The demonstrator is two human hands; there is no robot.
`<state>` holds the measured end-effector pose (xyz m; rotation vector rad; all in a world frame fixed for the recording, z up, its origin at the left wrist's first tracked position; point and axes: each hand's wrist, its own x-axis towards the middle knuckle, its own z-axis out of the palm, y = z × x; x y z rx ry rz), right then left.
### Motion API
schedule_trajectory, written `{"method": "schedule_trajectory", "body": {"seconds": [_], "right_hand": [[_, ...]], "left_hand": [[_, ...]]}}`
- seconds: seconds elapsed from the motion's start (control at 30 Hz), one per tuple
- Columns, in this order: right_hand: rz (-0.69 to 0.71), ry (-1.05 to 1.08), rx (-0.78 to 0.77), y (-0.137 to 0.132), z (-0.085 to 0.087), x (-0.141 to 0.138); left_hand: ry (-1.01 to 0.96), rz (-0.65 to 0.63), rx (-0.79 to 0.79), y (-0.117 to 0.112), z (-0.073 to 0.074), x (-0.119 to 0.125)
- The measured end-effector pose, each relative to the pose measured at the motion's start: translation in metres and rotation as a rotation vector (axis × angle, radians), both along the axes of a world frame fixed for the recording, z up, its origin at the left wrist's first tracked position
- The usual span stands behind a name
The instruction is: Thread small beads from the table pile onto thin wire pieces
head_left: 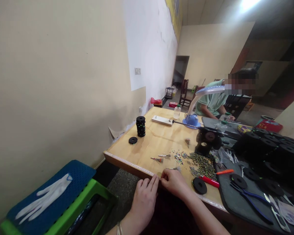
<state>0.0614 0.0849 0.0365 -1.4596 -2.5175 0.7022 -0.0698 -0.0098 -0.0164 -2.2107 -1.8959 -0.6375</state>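
My left hand [144, 199] rests at the near edge of the wooden table [156, 140], fingers together and curled toward the edge. My right hand [172, 182] lies just beside it on the table edge, fingers pinched close to the left fingertips; whatever they hold is too small to make out. Just beyond the hands lie small metal pieces [161, 159] and a heap of tiny beads [201, 162]. A black disc [199, 185] and a red-handled tool [209, 181] lie to the right of my right hand.
A stack of black discs [140, 126] and one loose disc [133, 140] stand at the table's left. Black spools [271, 147], pliers [252, 197] and a dark mat [235, 202] fill the right. Another person [215, 101] sits at the far end. A white glove lies on a blue stool [51, 192].
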Motion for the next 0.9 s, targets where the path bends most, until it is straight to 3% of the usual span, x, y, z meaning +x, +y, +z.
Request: {"method": "schedule_trajectory", "body": {"seconds": [0.3,0.5,0.7,0.9], "right_hand": [[-0.018,0.182,-0.425,0.0,-0.009,0.026],[-0.047,0.256,-0.535,-0.006,-0.001,0.059],[-0.094,0.217,-0.466,-0.008,0.004,0.074],[-0.16,0.085,-0.155,-0.008,0.003,0.078]], "left_hand": [[0.05,0.023,0.009,0.0,0.004,0.005],[0.054,0.027,0.003,0.0,0.006,0.006],[0.051,0.011,0.04,0.001,0.004,0.005],[0.076,0.004,0.035,0.001,0.003,0.005]]}}
